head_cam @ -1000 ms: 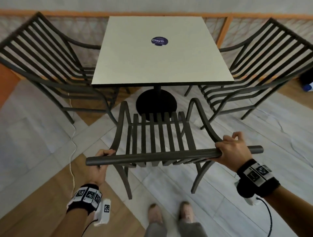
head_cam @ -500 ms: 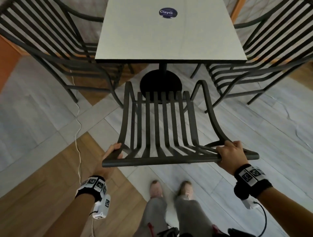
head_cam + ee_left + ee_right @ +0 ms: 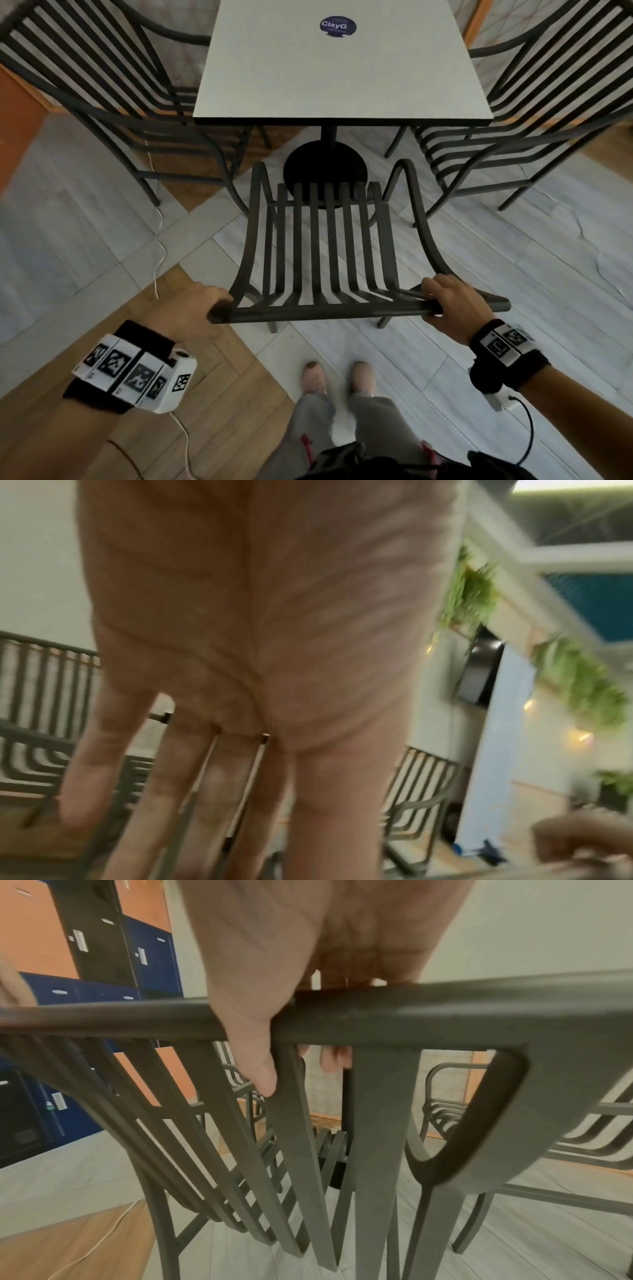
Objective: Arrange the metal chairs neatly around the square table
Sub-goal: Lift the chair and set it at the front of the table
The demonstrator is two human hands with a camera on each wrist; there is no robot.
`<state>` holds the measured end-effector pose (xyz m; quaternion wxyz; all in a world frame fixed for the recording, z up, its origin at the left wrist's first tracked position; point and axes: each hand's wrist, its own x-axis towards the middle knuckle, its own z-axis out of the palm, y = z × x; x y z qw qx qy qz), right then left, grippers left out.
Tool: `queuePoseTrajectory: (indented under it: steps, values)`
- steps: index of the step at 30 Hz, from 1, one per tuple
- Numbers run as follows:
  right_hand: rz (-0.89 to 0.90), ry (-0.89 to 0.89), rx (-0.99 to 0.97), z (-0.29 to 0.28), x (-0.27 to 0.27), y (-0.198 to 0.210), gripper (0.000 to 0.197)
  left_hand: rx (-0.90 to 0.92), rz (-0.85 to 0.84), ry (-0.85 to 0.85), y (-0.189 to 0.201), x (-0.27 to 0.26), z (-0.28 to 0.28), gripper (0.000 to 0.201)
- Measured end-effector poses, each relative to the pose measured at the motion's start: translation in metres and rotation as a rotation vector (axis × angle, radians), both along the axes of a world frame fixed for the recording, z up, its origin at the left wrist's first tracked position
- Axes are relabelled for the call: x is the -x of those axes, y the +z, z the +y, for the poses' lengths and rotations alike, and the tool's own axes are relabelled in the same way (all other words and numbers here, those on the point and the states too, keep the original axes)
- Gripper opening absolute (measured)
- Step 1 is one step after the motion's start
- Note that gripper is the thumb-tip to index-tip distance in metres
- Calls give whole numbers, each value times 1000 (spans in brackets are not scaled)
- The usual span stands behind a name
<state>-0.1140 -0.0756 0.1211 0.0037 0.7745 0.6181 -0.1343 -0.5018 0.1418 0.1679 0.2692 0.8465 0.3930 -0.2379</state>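
Observation:
A dark metal slatted chair [image 3: 322, 240] stands in front of me, its seat facing the square white table [image 3: 325, 75]. My right hand [image 3: 442, 298] grips the right part of its top rail [image 3: 325, 312]; in the right wrist view the thumb [image 3: 260, 1069] lies in front of the rail [image 3: 445, 1010] and the fingers curl behind it. My left hand [image 3: 212, 305] is at the rail's left end; the left wrist view shows its fingers [image 3: 192, 791] straight and holding nothing. Two more metal chairs flank the table, one on the left [image 3: 102, 85] and one on the right [image 3: 531, 113].
The table's black round base [image 3: 325, 168] sits just beyond the near chair's seat front. A white cable [image 3: 159, 246] runs across the floor at the left. My feet [image 3: 339, 377] stand close behind the chair. Orange and blue lockers [image 3: 68, 988] stand at the left.
The near chair has moved forward toward the table and I have stepped after it. My left hand's fingers have straightened at the rail's end; my right hand keeps its grip.

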Motion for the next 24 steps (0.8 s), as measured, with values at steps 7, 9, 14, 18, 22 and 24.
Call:
queuePoseTrajectory:
  steps: [7,9,14,18,22,24]
  values:
    - [29,60,143,9,14,-3,28,110,52,-172,-10,-89,-43,38]
    - [-21,44,220,14,12,-4,33,142,39,-184,-19,-101,-45,38]
    - [-107,50,315,28,6,-2,30,122,17,-134,-25,-106,-36,35]
    - [-80,20,299,53,-7,0,22,75,30,-109,-24,-120,-15,42]
    - [-85,15,290,90,-21,7,17,0,-39,-83,-21,-136,13,36]
    - [-83,1,274,110,-30,9,16,-40,-52,-68,-21,-144,28,36]
